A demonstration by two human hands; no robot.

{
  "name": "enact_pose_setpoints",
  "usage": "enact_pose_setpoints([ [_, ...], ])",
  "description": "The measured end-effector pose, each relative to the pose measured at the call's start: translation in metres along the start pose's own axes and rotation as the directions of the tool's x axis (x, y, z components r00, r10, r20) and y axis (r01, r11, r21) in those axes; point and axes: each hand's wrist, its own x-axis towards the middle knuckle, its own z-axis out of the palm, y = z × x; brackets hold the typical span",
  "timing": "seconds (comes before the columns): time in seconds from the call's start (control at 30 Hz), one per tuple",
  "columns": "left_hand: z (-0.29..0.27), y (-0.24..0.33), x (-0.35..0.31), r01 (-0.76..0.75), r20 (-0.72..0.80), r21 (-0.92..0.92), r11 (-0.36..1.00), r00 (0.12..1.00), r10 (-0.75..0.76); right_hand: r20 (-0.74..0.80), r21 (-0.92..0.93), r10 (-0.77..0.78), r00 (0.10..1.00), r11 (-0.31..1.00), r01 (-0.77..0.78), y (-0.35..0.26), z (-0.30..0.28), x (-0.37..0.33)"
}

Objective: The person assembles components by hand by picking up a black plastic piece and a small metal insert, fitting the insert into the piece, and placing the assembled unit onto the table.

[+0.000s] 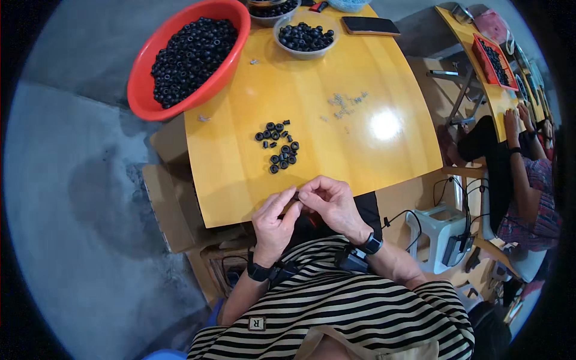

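My left hand [275,223] and my right hand [329,203] meet at the near edge of the yellow table [234,192]. Pinched between their fingertips is a small black part [297,196], mostly covered by the fingers, so its exact shape is hard to make out. Just beyond my hands lies a loose group of black ring-shaped pieces [285,150] mixed with smaller black spool-like bits [286,122]. Farther right, small clear or silvery pieces [342,105] are scattered on the tabletop.
A red basin [137,90] heaped with black rings stands at the far left. Behind are a clear bowl [306,55] of black parts and a dark phone [370,25]. Cardboard boxes [165,207] flank the table's left side. At right, another person [525,192] sits near a white stool [435,225] and cables.
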Motion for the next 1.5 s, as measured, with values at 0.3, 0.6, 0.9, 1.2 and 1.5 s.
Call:
enact_pose_setpoints([
  [0.3, 0.003, 0.002, 0.006, -0.054, 0.002, 0.058, 0.997, 0.999, 0.054, -0.062, 0.025, -0.064, 0.996, 0.998, 0.066, 0.008, 0.001, -0.004],
  [0.6, -0.004, -0.002, 0.001, 0.006, -0.035, 0.003, 1.000, 0.999, -0.006, -0.041, -0.018, -0.054, 0.998, 0.998, 0.053, 0.012, 0.004, 0.001],
  [0.9, -0.012, -0.016, 0.003, 0.040, 0.004, -0.083, 0.996, 0.999, -0.040, 0.095, -0.261, 0.017, 0.995, 0.965, 0.009, -0.008, 0.003, 0.015],
  [1.2, -0.008, -0.026, 0.004, 0.096, 0.016, -0.210, 0.973, 0.995, -0.095, 0.138, -0.385, -0.058, 0.989, 0.917, 0.107, -0.012, -0.004, 0.014],
  [1.5, -0.007, -0.020, 0.002, 0.134, 0.085, -0.213, 0.968, 0.989, -0.118, -0.193, -0.903, -0.787, 0.585, 0.376, 0.208, -0.021, -0.068, 0.045],
])
